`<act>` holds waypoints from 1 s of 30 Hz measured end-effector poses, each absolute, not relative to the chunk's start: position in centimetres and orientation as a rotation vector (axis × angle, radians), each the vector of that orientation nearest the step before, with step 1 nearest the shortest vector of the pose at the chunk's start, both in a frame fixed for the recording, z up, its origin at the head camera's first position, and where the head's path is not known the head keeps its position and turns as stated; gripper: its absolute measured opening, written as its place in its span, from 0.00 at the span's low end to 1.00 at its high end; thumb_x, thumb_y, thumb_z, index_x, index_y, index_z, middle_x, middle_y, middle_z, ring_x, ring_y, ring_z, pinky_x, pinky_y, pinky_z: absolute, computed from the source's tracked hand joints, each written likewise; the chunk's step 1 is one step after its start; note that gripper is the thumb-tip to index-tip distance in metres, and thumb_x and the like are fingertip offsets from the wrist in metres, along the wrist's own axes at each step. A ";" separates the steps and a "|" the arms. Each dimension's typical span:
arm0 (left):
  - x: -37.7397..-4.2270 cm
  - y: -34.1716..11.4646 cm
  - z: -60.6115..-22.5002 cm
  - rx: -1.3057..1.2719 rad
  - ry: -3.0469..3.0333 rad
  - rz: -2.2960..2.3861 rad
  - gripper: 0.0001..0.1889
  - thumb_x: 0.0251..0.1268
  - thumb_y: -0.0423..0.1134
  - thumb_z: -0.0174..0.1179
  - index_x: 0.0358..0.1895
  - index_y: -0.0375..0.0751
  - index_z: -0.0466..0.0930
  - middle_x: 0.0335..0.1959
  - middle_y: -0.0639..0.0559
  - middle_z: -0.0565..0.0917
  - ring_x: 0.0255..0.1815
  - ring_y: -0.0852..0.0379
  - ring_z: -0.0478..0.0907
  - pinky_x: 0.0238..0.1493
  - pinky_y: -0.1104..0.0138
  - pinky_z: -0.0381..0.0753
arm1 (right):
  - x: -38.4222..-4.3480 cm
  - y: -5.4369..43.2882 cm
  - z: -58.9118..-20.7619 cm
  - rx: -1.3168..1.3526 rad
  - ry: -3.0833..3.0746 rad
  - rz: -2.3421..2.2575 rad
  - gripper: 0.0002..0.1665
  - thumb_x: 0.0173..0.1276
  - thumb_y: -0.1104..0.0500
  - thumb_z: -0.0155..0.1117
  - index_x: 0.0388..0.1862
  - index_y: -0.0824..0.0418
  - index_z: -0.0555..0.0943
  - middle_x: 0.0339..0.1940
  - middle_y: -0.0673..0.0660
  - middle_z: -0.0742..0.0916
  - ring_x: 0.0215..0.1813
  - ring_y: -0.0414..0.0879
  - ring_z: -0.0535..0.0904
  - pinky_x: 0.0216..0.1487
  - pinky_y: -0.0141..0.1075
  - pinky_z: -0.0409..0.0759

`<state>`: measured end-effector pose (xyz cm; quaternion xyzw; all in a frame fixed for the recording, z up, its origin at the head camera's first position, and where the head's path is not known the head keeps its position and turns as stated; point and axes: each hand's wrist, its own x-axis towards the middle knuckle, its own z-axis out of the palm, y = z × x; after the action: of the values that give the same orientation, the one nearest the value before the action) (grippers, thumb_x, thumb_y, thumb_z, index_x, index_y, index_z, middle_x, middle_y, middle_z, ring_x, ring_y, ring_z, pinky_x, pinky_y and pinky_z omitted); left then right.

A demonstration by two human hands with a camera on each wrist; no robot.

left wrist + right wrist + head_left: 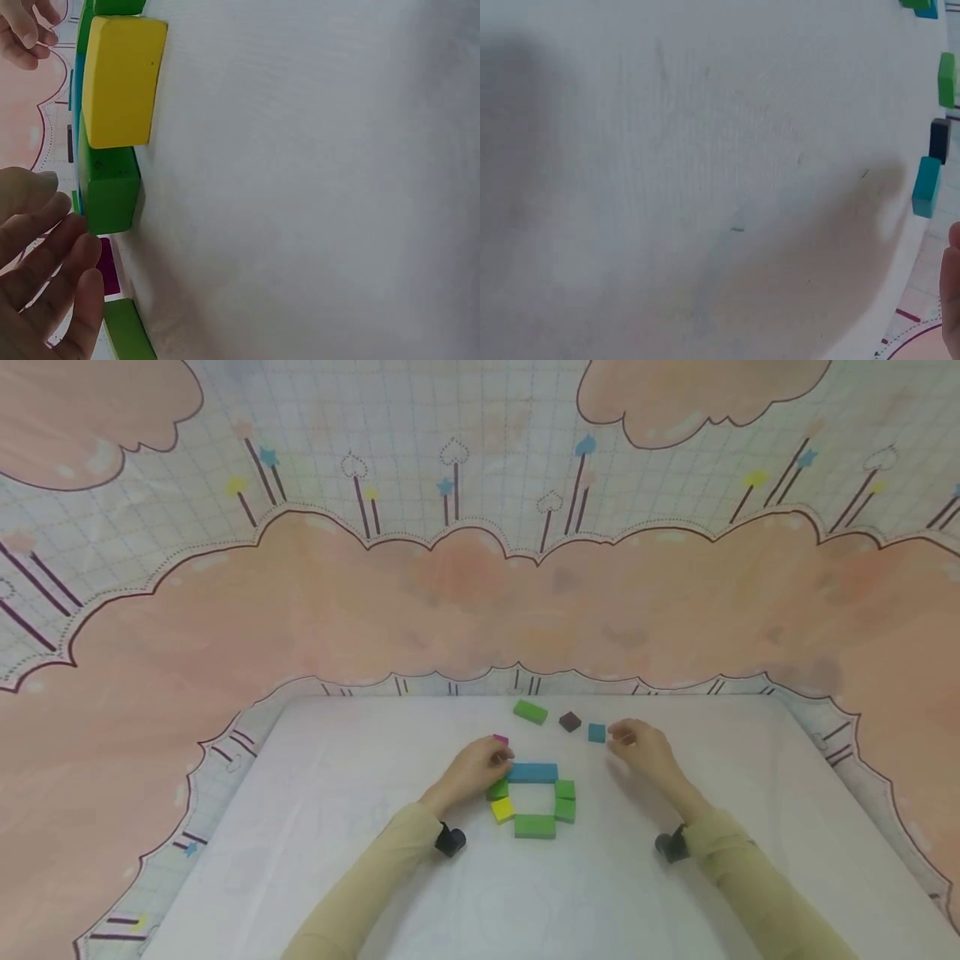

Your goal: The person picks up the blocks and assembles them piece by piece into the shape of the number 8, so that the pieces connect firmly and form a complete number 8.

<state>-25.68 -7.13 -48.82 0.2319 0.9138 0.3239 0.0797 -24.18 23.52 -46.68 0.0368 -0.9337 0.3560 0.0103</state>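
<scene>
My left hand is over the left end of a long blue block, fingers loosely bent. In the left wrist view its fingertips are close beside a green block, which has a yellow block next to it. Just past those fingers lie a magenta block and another green block, the latter hidden from the head view. My right hand hovers just right of a small blue cube, fingers loosely curled with nothing between them.
The blue, green and yellow blocks form a ring, with two green blocks on its right side and a longer green block at the front. Farther back on the white table lie a green block and a dark brown block.
</scene>
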 end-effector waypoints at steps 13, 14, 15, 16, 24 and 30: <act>-26.0 -6.7 -48.8 0.729 2.790 0.870 0.13 0.65 0.41 0.60 0.49 0.41 0.81 0.46 0.49 0.83 0.50 0.54 0.78 0.56 0.60 0.78 | -26.2 23.6 -47.8 0.121 -2.943 1.201 0.24 0.68 0.61 0.54 0.61 0.67 0.72 0.60 0.69 0.77 0.59 0.63 0.73 0.57 0.54 0.76; -26.0 -6.6 -48.9 0.732 2.794 0.865 0.13 0.64 0.41 0.60 0.49 0.41 0.81 0.46 0.49 0.83 0.49 0.53 0.78 0.56 0.60 0.78 | -26.3 23.6 -47.9 0.128 -2.942 1.207 0.24 0.67 0.61 0.54 0.61 0.68 0.71 0.60 0.69 0.77 0.60 0.63 0.73 0.57 0.54 0.76; -26.1 -6.6 -48.9 0.729 2.796 0.861 0.12 0.64 0.40 0.60 0.48 0.41 0.82 0.45 0.48 0.83 0.49 0.53 0.78 0.56 0.60 0.78 | -26.5 23.6 -47.9 0.134 -2.943 1.204 0.24 0.67 0.62 0.54 0.61 0.68 0.71 0.60 0.69 0.77 0.59 0.63 0.74 0.57 0.54 0.76; -26.1 -6.6 -48.9 0.729 2.802 0.853 0.12 0.64 0.41 0.61 0.48 0.41 0.82 0.45 0.49 0.83 0.49 0.54 0.78 0.56 0.60 0.78 | -26.6 23.6 -48.0 0.138 -2.946 1.203 0.24 0.67 0.62 0.54 0.61 0.68 0.71 0.59 0.70 0.77 0.59 0.63 0.74 0.57 0.53 0.76; -26.1 -6.5 -48.8 0.730 2.828 0.800 0.11 0.63 0.40 0.62 0.47 0.42 0.83 0.44 0.49 0.84 0.48 0.54 0.78 0.55 0.60 0.78 | -27.4 23.5 -48.6 0.129 -2.946 1.175 0.24 0.66 0.63 0.57 0.60 0.70 0.71 0.58 0.71 0.77 0.58 0.64 0.74 0.59 0.54 0.74; -26.1 -6.3 -48.9 0.722 2.842 0.775 0.10 0.62 0.40 0.63 0.45 0.43 0.84 0.42 0.51 0.84 0.45 0.56 0.77 0.51 0.63 0.78 | -27.7 23.2 -48.7 0.067 -2.956 1.194 0.25 0.66 0.62 0.58 0.61 0.69 0.71 0.59 0.71 0.76 0.59 0.63 0.73 0.60 0.54 0.74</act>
<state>-26.09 -6.30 -48.90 0.2377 0.9357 0.2550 0.0544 -27.70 23.20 -48.75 0.0210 -0.9267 0.3744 -0.0235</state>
